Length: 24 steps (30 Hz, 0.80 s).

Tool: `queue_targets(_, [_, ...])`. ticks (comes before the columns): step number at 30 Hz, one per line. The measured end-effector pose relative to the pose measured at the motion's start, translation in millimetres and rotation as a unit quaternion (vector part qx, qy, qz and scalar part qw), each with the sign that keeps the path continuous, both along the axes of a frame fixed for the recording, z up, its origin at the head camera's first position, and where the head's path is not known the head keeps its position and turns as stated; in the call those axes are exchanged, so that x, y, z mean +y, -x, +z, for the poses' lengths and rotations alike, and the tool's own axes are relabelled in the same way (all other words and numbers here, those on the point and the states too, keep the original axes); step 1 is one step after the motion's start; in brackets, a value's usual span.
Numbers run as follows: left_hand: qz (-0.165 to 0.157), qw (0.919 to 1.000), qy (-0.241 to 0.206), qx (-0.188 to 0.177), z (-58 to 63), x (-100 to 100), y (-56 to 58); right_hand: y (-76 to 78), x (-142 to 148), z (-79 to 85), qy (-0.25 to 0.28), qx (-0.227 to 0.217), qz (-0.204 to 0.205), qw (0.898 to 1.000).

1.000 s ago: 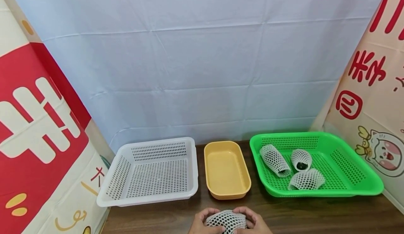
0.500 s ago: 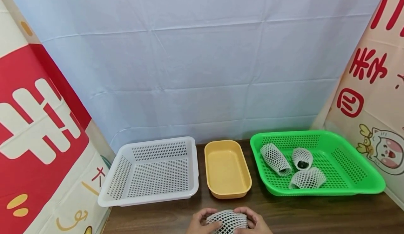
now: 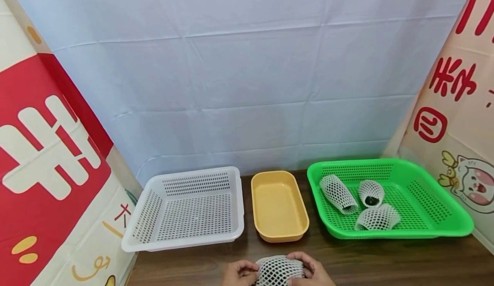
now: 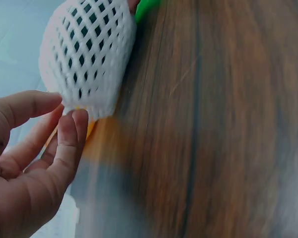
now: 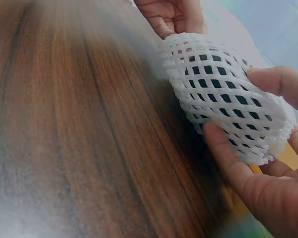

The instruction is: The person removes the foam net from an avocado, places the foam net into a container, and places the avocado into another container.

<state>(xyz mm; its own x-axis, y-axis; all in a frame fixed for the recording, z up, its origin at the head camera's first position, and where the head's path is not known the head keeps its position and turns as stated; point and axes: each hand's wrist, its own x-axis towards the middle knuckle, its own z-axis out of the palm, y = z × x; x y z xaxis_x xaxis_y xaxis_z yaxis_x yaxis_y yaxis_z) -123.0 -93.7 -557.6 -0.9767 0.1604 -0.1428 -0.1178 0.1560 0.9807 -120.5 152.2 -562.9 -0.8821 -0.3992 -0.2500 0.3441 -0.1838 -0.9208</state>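
Observation:
A white foam net sleeve [image 3: 278, 270] with a dark thing inside is held between both hands at the near edge of the head view. My right hand [image 3: 311, 270] grips its right side, thumb on the near face and fingers on the far side. At the sleeve's left end, my left hand [image 3: 242, 273] pinches the open edge with thumb and fingertips. In the left wrist view the left fingertips [image 4: 79, 119] stand right at the net's rim. The right wrist view shows the sleeve [image 5: 223, 94] over the table, dark showing through its mesh.
Behind the hands stands a yellow tray [image 3: 279, 236], with a white perforated basket [image 3: 185, 245] to its left. On the right, a green basket [image 3: 436, 230] holds several netted things, among them a sleeve [image 3: 371, 194] with a dark end showing. Cloth hangs behind and at both sides.
My left hand has shifted left from the sleeve's near face to its left end, exposing more of the net. The right hand keeps its grip.

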Motion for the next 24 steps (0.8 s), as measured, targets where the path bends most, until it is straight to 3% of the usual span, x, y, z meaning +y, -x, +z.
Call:
queue_targets(8, [0.035,0.9987,0.018,-0.032,-1.9,4.7,-3.1,-1.1,0.0,-1.3,-0.012,0.006,-0.009,1.000])
queue_targets(11, [0.026,0.9992,-0.005,-0.030,-5.7,4.1,-1.7,-0.8,0.3,-1.4,-0.011,0.003,-0.007,1.000])
queue_targets(17, [-0.020,0.9992,-0.025,-0.021,-15.5,-2.6,3.7,0.4,0.0,-2.0,-0.003,-0.002,-0.006,1.000])
queue_targets(24, [0.003,0.9979,-0.059,-0.028,-20.5,0.3,3.7,1.0,0.9,-2.1,-0.002,0.001,-0.003,1.000])
